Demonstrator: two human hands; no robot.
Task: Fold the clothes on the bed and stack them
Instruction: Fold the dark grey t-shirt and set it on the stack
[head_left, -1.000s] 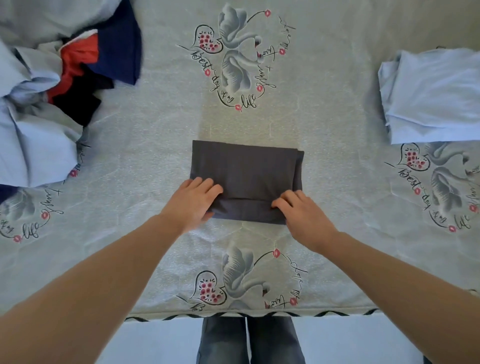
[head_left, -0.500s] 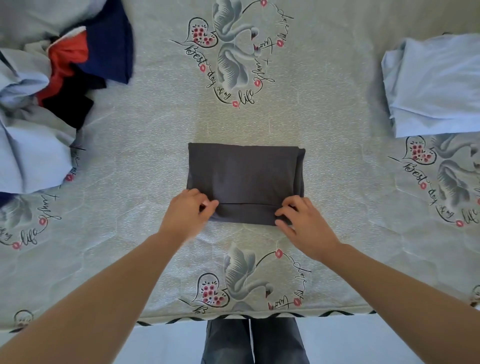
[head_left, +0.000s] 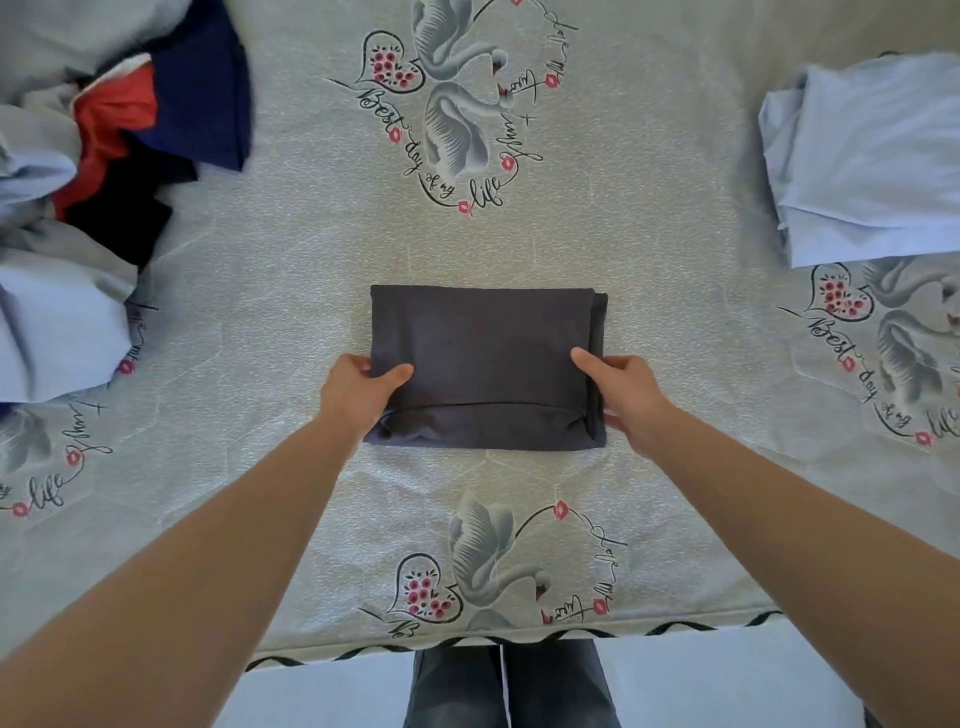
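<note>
A dark grey garment (head_left: 488, 353), folded into a neat rectangle, lies in the middle of the bed (head_left: 311, 270). My left hand (head_left: 356, 392) grips its left edge, thumb on top and fingers tucked underneath. My right hand (head_left: 626, 395) grips the right edge the same way. At the right a stack of folded light blue clothes (head_left: 872, 161) rests on the bed. A heap of unfolded clothes (head_left: 98, 171) in light blue, red, navy and black sits at the left.
The bed has a pale cover printed with swans and hearts. Its near edge (head_left: 519, 642) runs just in front of the person's legs (head_left: 509, 686), which stand on a pale floor.
Both hands have moved from the garment's near corners out to its left and right sides, and now hold those edges. The garment has stayed in place.
</note>
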